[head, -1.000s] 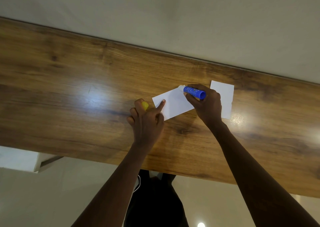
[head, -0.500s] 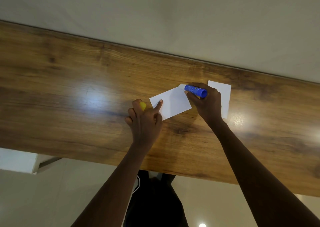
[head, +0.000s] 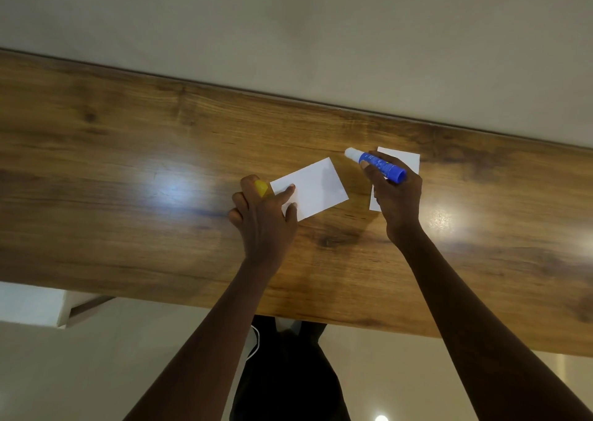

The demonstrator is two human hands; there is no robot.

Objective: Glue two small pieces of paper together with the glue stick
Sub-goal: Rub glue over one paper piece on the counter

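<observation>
A small white paper (head: 316, 187) lies tilted on the wooden table (head: 128, 163). My left hand (head: 263, 218) pins its left edge with forefinger and thumb, while its curled fingers keep a yellow cap (head: 261, 187). A blue glue stick (head: 380, 164) with its white tip bare is held by my right hand (head: 398, 195), lifted off the paper and pointing up-left. Behind that hand lies a second white paper (head: 401, 159), partly covered by it.
The table's far edge meets a plain wall (head: 321, 35). Its near edge runs just below my forearms, with floor and my dark clothing (head: 288, 372) beneath. Bright light reflections sit on the wood at left and right.
My right hand has lifted the glue stick off the near paper's top right corner and drawn it to the right. The left hand still pins the paper.
</observation>
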